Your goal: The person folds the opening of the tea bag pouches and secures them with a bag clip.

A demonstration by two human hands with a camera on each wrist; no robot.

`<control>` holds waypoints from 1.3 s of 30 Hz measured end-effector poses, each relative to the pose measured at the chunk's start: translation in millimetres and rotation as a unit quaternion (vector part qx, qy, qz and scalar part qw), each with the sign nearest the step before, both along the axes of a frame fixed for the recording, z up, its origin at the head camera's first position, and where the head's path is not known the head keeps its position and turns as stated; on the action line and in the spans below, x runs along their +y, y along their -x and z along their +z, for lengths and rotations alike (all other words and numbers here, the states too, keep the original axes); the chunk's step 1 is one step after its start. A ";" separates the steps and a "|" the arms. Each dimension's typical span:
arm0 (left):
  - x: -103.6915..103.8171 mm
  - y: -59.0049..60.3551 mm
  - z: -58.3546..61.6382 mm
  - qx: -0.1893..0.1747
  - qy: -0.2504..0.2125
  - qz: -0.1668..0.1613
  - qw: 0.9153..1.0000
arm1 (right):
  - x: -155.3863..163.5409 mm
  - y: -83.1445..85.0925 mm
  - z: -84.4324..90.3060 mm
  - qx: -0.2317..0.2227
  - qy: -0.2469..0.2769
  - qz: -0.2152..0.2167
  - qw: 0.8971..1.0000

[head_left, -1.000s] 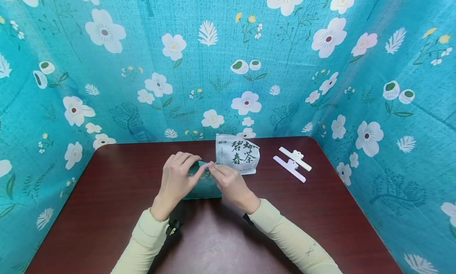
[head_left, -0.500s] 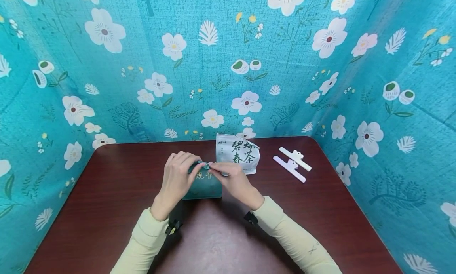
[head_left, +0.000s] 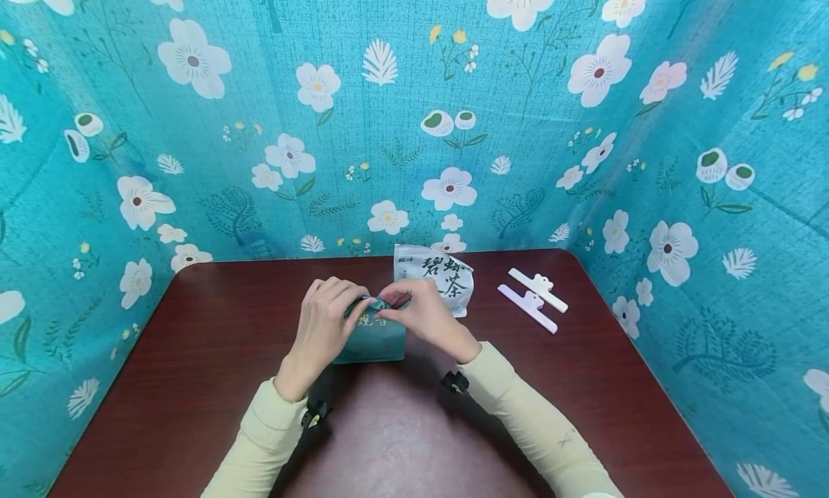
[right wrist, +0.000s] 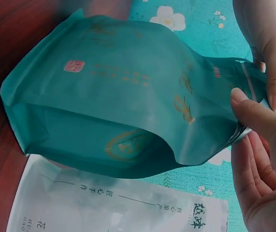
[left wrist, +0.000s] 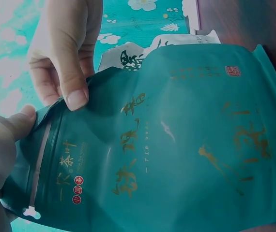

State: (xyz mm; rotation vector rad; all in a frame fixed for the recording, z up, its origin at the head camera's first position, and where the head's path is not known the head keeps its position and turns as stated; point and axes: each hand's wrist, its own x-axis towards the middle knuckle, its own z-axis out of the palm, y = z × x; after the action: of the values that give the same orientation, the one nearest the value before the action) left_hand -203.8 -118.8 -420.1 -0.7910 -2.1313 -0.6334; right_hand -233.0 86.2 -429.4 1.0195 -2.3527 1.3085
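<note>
A green foil tea bag (head_left: 370,345) with gold lettering stands on the table before me. My left hand (head_left: 322,322) pinches the left part of its top edge between thumb and fingers. Close by, my right hand (head_left: 424,312) pinches the right part of that edge. In the left wrist view the right thumb lies on the front of the green tea bag (left wrist: 176,130), with the fingers behind. The right wrist view shows the bag's top bent and gathered between both hands, its side gusset (right wrist: 87,137) facing the camera.
A white tea bag (head_left: 462,300) with black characters stands behind my right hand, partly hidden. On the right lie a cream sealing clip (head_left: 540,291) and a lilac sealing clip (head_left: 526,307), side by side. Floral cloth (head_left: 388,124) hangs along the table's back edge.
My right hand has risen slightly and changed its grip on the green tea bag's top edge. More of the gold lettering shows now. The left hand has hardly moved.
</note>
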 end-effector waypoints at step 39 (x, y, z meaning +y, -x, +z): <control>0.2 -4.2 -2.7 -0.002 0.003 -0.017 1.000 | 11.8 6.9 17.2 -0.012 -0.079 0.112 0.990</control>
State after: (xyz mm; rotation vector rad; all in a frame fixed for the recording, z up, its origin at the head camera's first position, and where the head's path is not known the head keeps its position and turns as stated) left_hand -199.6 -118.6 -422.8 -0.8325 -2.1287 -0.6476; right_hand -239.8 98.1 -412.2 1.3566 -2.4502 1.2267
